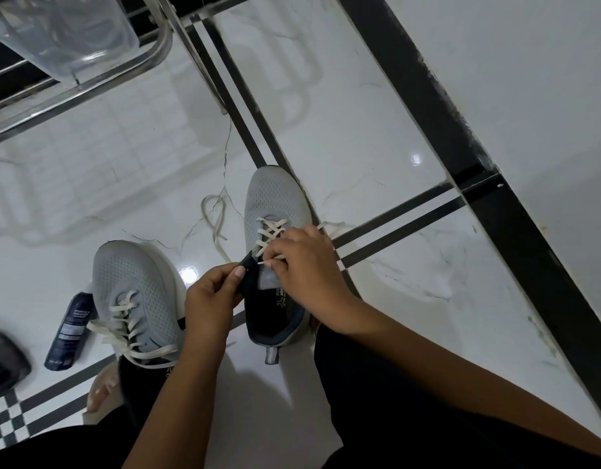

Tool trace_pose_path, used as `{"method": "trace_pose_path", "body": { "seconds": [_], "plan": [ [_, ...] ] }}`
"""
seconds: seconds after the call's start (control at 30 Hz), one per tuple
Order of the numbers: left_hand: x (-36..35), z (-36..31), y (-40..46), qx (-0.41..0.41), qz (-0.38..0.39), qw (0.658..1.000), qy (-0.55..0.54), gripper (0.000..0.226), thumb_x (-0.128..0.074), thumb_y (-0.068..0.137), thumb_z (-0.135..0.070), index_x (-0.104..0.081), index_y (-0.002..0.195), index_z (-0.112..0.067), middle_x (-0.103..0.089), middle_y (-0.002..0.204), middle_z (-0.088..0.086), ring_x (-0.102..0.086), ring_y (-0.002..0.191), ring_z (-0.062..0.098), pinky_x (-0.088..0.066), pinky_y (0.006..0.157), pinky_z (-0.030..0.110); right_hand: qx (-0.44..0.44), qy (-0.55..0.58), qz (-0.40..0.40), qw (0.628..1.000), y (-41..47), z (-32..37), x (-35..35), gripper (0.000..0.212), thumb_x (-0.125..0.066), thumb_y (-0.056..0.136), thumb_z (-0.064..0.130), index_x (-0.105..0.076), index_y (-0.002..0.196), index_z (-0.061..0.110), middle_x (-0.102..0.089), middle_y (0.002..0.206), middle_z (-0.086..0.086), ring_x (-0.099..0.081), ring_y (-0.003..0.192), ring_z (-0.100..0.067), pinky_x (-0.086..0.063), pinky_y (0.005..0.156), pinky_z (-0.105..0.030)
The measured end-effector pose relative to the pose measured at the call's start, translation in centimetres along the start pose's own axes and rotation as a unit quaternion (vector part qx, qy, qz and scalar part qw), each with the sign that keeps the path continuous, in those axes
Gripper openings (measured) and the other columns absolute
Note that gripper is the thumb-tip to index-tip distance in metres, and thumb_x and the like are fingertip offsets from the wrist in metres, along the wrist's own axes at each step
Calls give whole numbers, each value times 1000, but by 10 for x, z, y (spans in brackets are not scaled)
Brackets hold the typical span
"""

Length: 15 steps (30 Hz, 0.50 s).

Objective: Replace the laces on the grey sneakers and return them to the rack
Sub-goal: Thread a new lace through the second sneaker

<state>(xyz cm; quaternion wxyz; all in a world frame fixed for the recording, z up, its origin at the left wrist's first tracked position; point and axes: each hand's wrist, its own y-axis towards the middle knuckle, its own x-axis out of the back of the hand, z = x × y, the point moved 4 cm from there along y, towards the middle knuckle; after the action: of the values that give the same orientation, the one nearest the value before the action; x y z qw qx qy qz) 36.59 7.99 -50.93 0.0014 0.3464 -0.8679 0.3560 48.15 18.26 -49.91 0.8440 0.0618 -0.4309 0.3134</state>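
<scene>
Glossy white marble floor [377,113] w/ black stripes, checker border [4,421], white wall [546,79]

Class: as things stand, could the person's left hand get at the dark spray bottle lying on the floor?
Probably yes. The left hand is busy pinching the sneaker's collar, but the spray bottle lies uncovered beyond the laced sneaker.

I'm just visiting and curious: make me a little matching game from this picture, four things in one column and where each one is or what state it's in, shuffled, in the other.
Things:
1. right sneaker
2. left sneaker
3. cleaner spray bottle
4. clear plastic tub

States or places:
A. lying on its side on the floor
B. up on the metal rack
C. being laced by both hands
D. laced, ends untied, no hand on it

Pairs: 1-C, 2-D, 3-A, 4-B
</scene>
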Motion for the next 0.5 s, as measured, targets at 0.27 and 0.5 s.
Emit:
{"method": "trace_pose_path", "body": {
  "seconds": [0.27, 0.5],
  "plan": [
    [0, 2, 3, -17, 9, 1000, -18, 13, -57, 94, -10, -69, 98, -6, -70, 88, 10, -66, 83, 15, -56, 71, 15, 34, -50, -36, 998, -7, 15, -3, 9, -70, 78, 22, -70, 74, 30, -65, 82, 11, -49, 107, -19, -11, 103, -48],
    [-1, -3, -2, -43, -6, 999, 18, 11, -59, 93, -12, -70, 94, -13, -71, 88, 7, -69, 83, 15, -57, 68, 22, 31, -69, -65, 995, -11, 17, -6, 6, -70, 76, 25, -68, 71, 29, -64, 76, 13, -53, 104, -16, -12, 104, -47]
  ]
}}
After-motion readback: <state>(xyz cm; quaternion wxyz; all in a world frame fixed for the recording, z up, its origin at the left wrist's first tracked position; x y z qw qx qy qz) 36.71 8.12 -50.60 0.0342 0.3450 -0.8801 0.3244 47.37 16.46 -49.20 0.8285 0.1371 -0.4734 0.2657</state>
